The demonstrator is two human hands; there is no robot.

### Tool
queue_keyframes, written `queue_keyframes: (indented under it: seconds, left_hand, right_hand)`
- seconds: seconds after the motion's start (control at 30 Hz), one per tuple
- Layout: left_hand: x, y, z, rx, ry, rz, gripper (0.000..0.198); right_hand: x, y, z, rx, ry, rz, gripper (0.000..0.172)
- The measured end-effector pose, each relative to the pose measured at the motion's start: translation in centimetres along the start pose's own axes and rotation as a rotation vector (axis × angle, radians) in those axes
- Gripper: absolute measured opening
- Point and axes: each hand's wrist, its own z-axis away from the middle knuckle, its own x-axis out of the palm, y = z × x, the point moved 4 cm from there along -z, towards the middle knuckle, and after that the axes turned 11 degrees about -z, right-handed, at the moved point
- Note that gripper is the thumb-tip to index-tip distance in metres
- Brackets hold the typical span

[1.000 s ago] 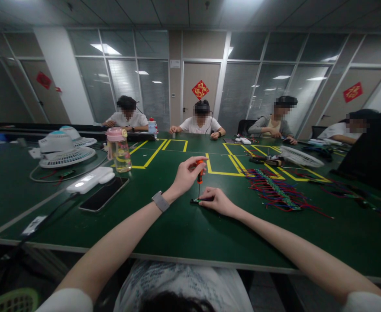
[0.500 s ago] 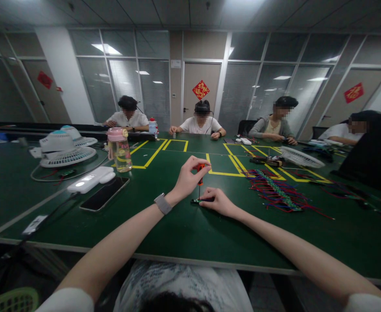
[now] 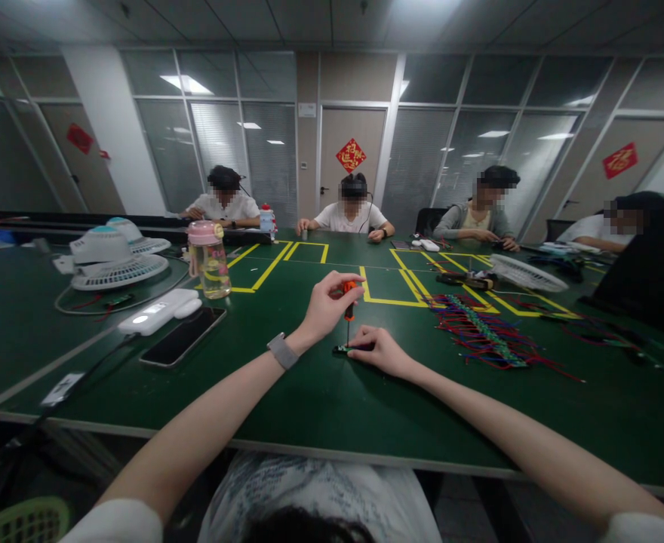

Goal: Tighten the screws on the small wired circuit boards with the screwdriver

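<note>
My left hand [image 3: 332,302] is closed around the handle of an orange and black screwdriver [image 3: 349,302], which stands upright. The thin shaft points down and its tip meets a small dark piece with a green circuit board [image 3: 342,349] on the table. My right hand [image 3: 381,351] grips the right end of that piece between thumb and fingers and keeps it against the tabletop. The fingers hide much of the piece, and I cannot make out a screw under the tip.
On the green table [image 3: 287,407] a phone [image 3: 183,337], a white power strip [image 3: 154,313] and a pink-lidded bottle [image 3: 208,260] stand left, with fans [image 3: 114,260] beyond. Wired circuit boards [image 3: 482,332] lie right. Several people sit across the table.
The fingers of my left hand have shifted slightly around the screwdriver handle, which remains upright. My right hand and the small board piece stay in place.
</note>
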Motion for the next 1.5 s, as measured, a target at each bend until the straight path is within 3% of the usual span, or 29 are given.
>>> queue_keyframes:
  seconds: [0.13,0.27,0.6,0.87,1.2,1.5]
  left_hand:
    - [-0.16,0.53,0.03,0.051,0.007,-0.079,0.020]
    - [0.11,0.57,-0.03,0.006,-0.052,0.037,0.026]
    - [-0.18,0.64,0.20,0.059,0.013,-0.075,0.019]
    - [0.00,0.73,0.21,-0.033,-0.014,0.110,0.027]
    - [-0.41,0.96,0.26,0.037,0.047,-0.073,0.021]
    - [-0.47,0.98,0.25,0.079,0.063,-0.093,0.018]
  right_hand:
    - [0.05,0.19,-0.04,-0.005,0.000,0.017,0.019]
    - [0.09,0.13,-0.03,-0.013,-0.002,0.007,0.020]
    - [0.01,-0.11,-0.03,-0.002,-0.002,0.003,0.020]
    - [0.04,-0.30,0.00,0.008,0.000,0.002,0.019]
    - [0.06,-0.13,-0.04,0.006,-0.005,-0.005,0.020]
    - [0.03,0.02,-0.03,0.008,-0.002,0.008,0.019]
